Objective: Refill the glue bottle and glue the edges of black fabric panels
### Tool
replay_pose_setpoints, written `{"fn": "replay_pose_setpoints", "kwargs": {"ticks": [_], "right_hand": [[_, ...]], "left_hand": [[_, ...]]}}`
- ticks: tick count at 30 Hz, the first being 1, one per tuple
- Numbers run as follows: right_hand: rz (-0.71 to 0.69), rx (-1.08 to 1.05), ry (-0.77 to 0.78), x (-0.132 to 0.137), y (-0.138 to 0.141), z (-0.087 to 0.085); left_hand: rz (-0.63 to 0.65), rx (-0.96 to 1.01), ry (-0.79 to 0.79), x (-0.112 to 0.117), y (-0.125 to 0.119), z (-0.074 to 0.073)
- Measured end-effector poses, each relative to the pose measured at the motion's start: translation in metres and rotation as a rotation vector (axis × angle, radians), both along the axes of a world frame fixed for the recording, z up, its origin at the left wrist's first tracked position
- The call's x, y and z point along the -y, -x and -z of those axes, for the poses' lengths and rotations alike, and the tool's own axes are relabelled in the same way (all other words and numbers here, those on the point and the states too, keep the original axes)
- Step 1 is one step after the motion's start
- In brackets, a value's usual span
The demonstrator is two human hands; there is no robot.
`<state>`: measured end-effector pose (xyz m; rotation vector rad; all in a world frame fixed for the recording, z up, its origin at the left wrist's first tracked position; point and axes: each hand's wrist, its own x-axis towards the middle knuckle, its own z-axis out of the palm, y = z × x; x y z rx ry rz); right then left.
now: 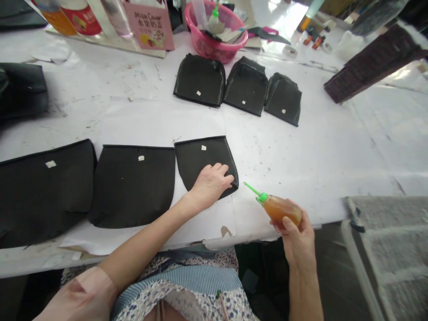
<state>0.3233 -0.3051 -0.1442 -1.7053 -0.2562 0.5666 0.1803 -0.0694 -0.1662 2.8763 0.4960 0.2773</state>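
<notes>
Patterned apron (200, 277), right hand (298, 232) firmly around amber bottle (280, 208), left hand (211, 183), grip unclear, atop black panel (194, 163) on counter (310, 156).

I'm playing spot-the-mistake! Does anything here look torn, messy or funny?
Yes: a ragged brownish patch marks the white paper near its front edge, closer to the person than the left hand. It looks odd against the pale surface, perhaps a tear or stain.

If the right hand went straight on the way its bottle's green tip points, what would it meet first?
Probably the right edge of the black piece under the left hand, with the green tip arriving first. Depth is unclear, so the tip could pass just above it.
</notes>
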Motion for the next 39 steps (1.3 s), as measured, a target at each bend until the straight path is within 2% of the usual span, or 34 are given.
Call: {"fn": "replay_pose_setpoints", "kwargs": {"ticks": [3,8,18,23,27,33,39], "right_hand": [[0.020,0.053,0.019,0.002,0.005,0.005],[-0.022,0.250,0.075,0.008,0.016,0.014],[-0.095,0.430,0.103,-0.003,0.028,0.023],[-0.140,0.652,0.190,0.006,0.029,0.021],[-0.156,0.688,0.206,0.006,0.032,0.018],[-0.142,0.765,0.204,-0.002,0.037,0.023],[-0.234,0.933,0.218,0.001,0.041,0.019]], "left_hand": [[-0.020,0.011,0.015,-0.006,-0.007,0.001],[-0.044,0.027,0.027,-0.007,-0.009,0.008],[-0.054,0.042,0.035,-0.005,-0.007,0.009],[-0.056,0.045,0.045,-0.005,-0.007,0.008],[-0.059,0.055,0.053,-0.004,-0.006,0.009],[-0.061,0.061,0.045,-0.005,-0.006,0.010],[-0.072,0.071,0.036,-0.005,-0.006,0.012]]}}
